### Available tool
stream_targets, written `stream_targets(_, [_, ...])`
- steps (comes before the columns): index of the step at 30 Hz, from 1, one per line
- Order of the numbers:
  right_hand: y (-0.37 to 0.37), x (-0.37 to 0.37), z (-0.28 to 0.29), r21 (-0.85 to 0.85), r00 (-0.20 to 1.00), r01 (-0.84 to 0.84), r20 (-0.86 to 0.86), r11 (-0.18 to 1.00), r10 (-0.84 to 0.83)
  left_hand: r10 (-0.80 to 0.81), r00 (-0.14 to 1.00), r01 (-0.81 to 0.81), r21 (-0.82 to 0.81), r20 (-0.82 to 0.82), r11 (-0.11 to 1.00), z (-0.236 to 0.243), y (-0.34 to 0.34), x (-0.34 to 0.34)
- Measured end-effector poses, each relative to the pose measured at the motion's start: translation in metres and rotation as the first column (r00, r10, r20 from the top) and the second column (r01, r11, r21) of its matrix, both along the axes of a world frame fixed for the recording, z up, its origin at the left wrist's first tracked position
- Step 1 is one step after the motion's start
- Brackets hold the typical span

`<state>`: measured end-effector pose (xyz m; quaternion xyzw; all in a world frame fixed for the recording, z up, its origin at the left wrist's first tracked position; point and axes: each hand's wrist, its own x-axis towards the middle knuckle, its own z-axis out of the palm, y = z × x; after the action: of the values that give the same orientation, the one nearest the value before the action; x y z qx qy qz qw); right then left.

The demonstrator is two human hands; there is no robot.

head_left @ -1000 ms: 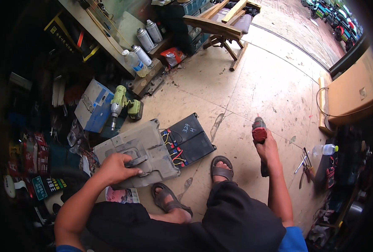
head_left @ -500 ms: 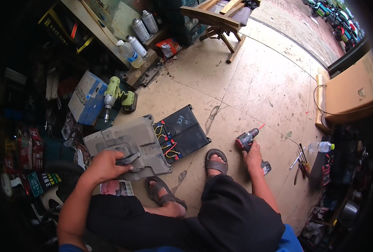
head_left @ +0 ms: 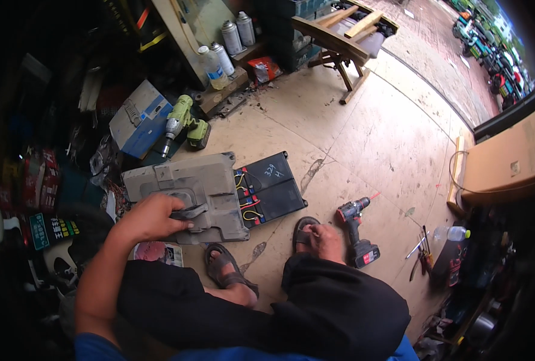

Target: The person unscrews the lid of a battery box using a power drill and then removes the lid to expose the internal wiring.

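A dusty grey plastic battery case cover lies over part of a black battery pack. My left hand is closed round the cover's dark handle. Red, yellow and black wires show at the pack's terminals, beside the cover's edge. My right hand is over my right sandal, its fingers curled; whatever they hold, if anything, is hidden. Just right of that hand a red-and-black cordless drill lies on the floor, a thin red-tipped bit pointing away from me.
A green impact wrench lies by a blue-and-white box at left. Pliers and screwdrivers lie at right near a plastic bottle. Spray cans stand at the back, with a wooden-framed stand beyond and a cardboard box far right.
My right hand has let go of the drill, now lying on the floor, and moved left over my foot. My left hand keeps its hold on the handle. The view has shifted slightly.
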<state>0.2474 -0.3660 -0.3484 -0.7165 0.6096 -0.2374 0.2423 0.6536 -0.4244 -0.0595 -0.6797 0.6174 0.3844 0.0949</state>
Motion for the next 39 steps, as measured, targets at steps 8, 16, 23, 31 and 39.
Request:
stream_targets(8, [0.029, 0.010, -0.019, -0.036, 0.921, -0.301, 0.250, 0.953, 0.300, -0.208, 0.978, 0.207, -0.105, 0.005, 0.973, -0.001, 0.019, 0.017])
stream_targets(16, [0.007, 0.009, -0.010, 0.084, 0.888, -0.459, 0.069, 0.885, 0.454, -0.198, 0.980, 0.195, -0.124, -0.010, 0.973, 0.003, 0.018, 0.020])
stream_targets(23, [-0.009, 0.032, -0.047, 0.180, 0.902, -0.415, -0.051, 0.892, 0.429, -0.189, 0.981, 0.189, -0.004, 0.043, 0.982, 0.007, 0.017, 0.021])
stream_targets(31, [-0.021, 0.049, -0.044, 0.300, 0.832, -0.532, 0.007, 0.792, 0.555, -0.168, 0.986, 0.167, 0.078, 0.008, 0.983, 0.002, 0.018, 0.029])
stream_targets(39, [-0.020, 0.036, -0.049, 0.414, 0.902, -0.433, 0.198, 0.801, 0.384, -0.201, 0.979, 0.204, 0.109, -0.040, 0.973, 0.006, 0.019, 0.027])
